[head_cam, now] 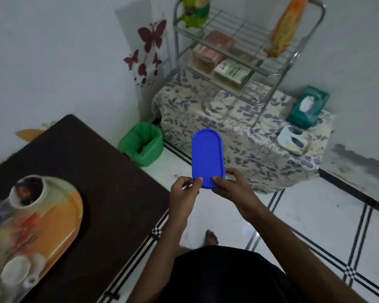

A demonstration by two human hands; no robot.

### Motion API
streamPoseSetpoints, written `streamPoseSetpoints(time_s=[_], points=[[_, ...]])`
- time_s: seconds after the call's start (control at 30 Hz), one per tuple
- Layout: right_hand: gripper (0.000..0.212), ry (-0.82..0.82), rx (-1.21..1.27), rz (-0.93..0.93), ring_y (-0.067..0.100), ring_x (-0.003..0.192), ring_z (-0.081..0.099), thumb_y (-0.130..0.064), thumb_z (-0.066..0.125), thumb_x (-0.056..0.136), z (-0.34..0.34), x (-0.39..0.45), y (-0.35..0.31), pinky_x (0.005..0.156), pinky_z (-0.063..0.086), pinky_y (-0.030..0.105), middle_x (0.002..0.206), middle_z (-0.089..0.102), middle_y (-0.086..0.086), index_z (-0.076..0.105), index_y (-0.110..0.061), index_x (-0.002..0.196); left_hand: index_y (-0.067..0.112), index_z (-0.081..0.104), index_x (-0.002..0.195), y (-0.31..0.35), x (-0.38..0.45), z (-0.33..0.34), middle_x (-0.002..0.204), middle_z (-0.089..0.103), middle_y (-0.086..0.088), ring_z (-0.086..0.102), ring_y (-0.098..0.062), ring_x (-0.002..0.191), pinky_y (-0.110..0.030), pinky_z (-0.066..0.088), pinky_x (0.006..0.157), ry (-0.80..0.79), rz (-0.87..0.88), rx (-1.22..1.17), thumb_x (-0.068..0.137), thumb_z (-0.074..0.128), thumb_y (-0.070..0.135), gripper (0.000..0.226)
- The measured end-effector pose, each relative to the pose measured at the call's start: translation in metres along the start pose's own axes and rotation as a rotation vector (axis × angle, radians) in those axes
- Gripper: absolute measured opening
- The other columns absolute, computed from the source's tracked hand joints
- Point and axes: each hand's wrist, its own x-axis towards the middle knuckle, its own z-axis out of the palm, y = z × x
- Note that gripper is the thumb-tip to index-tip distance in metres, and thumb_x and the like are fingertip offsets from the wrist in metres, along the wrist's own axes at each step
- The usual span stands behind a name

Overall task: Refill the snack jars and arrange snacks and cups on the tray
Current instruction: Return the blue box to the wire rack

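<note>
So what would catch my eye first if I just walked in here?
Likely the bright blue oval lid, pinched at its near end by the left hand and right hand over the white floor. Next, the colourful tray with cups on the dark table at left, and the green bin by the wall.

Blurred and cut by the left edge: tray (59, 226), its white cups (15, 273); jar (29, 191) contents unreadable.

Both hands hold a blue lid (207, 157) by its near end, the left hand (185, 191) and right hand (232, 186) pinching it above the floor. A tray (59, 215) with cups (15, 273) sits on the dark table (101, 171).
</note>
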Motion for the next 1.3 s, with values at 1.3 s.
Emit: streamPoseSetpoints(time_s=[1.3], points=[[0.042,0.56,0.699,0.132,0.02,0.081,0.069,-0.008,0.074,0.084,-0.15,0.343,-0.186,0.069,0.059,0.026,0.102,0.068,0.019,0.056,0.007,0.119,0.012,0.072,0.095,0.168,0.327,0.306,0.095,0.076,-0.005,0.07,-0.016,0.084,-0.031,0.057,0.078,-0.378,-0.39,0.158,0.092,0.07,0.027,0.016]])
